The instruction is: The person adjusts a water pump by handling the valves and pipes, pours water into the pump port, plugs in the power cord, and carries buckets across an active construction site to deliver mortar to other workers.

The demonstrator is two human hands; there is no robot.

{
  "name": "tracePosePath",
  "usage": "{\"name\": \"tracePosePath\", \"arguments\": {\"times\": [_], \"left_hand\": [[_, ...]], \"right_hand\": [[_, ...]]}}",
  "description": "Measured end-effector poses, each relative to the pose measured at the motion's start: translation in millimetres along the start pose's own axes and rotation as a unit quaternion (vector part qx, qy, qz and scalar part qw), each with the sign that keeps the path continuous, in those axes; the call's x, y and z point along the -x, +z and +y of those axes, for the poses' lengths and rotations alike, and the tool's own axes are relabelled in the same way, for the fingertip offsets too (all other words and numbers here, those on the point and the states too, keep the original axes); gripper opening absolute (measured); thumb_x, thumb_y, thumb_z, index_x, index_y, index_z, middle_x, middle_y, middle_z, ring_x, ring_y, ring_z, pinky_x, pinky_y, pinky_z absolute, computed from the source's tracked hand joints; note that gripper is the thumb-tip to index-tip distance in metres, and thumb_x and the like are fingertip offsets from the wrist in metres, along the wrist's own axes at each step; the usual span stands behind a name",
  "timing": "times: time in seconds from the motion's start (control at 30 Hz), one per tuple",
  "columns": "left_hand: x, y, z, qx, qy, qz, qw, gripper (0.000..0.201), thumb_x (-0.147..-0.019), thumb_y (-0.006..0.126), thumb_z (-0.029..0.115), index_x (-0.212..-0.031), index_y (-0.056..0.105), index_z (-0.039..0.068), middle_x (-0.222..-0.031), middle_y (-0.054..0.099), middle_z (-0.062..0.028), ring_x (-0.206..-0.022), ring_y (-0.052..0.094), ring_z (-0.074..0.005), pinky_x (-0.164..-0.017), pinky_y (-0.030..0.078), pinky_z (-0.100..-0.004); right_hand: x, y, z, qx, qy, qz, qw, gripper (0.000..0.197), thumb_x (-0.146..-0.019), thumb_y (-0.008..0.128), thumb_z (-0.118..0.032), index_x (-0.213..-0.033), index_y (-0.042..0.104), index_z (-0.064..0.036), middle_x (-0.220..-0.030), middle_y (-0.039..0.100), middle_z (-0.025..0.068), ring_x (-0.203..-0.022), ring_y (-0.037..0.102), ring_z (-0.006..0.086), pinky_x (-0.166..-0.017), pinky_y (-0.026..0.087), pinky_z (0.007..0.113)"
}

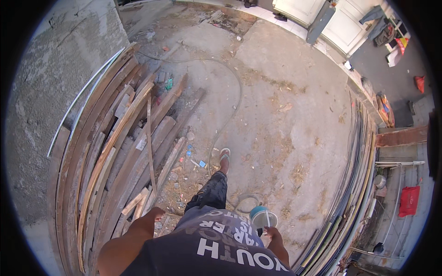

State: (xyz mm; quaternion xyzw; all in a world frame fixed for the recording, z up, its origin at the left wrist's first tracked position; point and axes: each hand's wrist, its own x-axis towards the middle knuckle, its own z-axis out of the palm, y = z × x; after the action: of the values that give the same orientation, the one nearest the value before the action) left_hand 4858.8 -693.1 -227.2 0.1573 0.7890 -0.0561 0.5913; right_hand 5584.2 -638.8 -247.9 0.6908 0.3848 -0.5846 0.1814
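My right hand (272, 232) is closed at the near rim of a small bucket (263, 211), blue outside and pale inside, which hangs beside my right leg. A white stick-like strip crosses the bucket's opening; I cannot tell whether it is a handle or something inside. My left hand (158, 213) hangs low on the left with its fingers curled and nothing visible in them. It is nearest to the short pieces of wood at the edge of a long plank pile (124, 152). One sandalled foot (224, 158) is stepped forward on the concrete ground.
A thin hose (240, 87) curves over the ground, with coils near the bucket. Bundled rods and poles (352, 184) lie along the right. A rough wall (60, 69) stands left. White doors (345, 27) are at the far right, and a red bag (409, 201) lies nearer. Small litter is scattered by the planks.
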Motion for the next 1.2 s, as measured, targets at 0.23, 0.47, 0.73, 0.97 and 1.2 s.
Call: {"name": "tracePosePath", "arguments": {"times": [0.23,0.47,0.73,0.97,1.2], "left_hand": [[-103,-140,378,-0.508,0.397,0.107,0.756,0.039,-0.094,0.05,0.034,-0.084,0.072,0.003,-0.089,0.071,-0.0171,-0.079,0.07,-0.0342,-0.071,0.055,-0.0465],[46,-246,893,0.03,0.585,0.074,0.807,0.037,-0.089,0.062,0.038,-0.111,0.069,0.009,-0.108,0.07,-0.014,-0.1,0.067,-0.0289,-0.088,0.051,-0.0381],[-103,-483,1037,0.074,0.528,0.221,0.817,0.034,-0.088,0.061,0.039,-0.104,0.07,0.011,-0.108,0.069,-0.015,-0.1,0.066,-0.0316,-0.087,0.051,-0.042],[-236,-554,814,-0.326,0.162,0.222,0.905,0.023,-0.085,0.059,0.018,-0.1,0.075,0.013,-0.101,0.073,-0.0125,-0.097,0.07,-0.0319,-0.079,0.058,-0.0467],[-203,-558,714,0.285,-0.171,0.122,0.935,0.031,-0.095,0.054,0.027,-0.107,0.065,0.001,-0.075,0.07,-0.0137,-0.057,0.069,-0.0242,-0.048,0.057,-0.0408]], "right_hand": [[-44,-203,-280,-0.107,0.049,0.007,0.993,0.047,-0.097,0.054,-0.042,-0.122,0.061,-0.003,-0.113,0.068,0.0087,-0.088,0.064,0.0213,-0.072,0.05,0.037],[-55,-392,-524,-0.038,0.068,0.063,0.995,0.053,-0.096,0.054,-0.046,-0.122,0.061,-0.001,-0.111,0.069,0.0104,-0.09,0.064,0.0227,-0.078,0.049,0.04],[-189,-541,-859,0.102,0.003,-0.014,0.995,0.046,-0.097,0.056,-0.035,-0.125,0.057,0.0012,-0.113,0.067,0.0143,-0.095,0.065,0.0246,-0.079,0.053,0.04],[-320,-658,-1099,0.191,0.039,-0.114,0.974,0.04,-0.097,0.056,-0.03,-0.124,0.056,0.0006,-0.116,0.065,0.0155,-0.101,0.063,0.0244,-0.082,0.054,0.041],[-348,-641,-1440,0.215,-0.003,-0.014,0.977,0.041,-0.095,0.059,-0.031,-0.119,0.062,0.0022,-0.112,0.067,0.0141,-0.092,0.067,0.0291,-0.079,0.053,0.046]]}}
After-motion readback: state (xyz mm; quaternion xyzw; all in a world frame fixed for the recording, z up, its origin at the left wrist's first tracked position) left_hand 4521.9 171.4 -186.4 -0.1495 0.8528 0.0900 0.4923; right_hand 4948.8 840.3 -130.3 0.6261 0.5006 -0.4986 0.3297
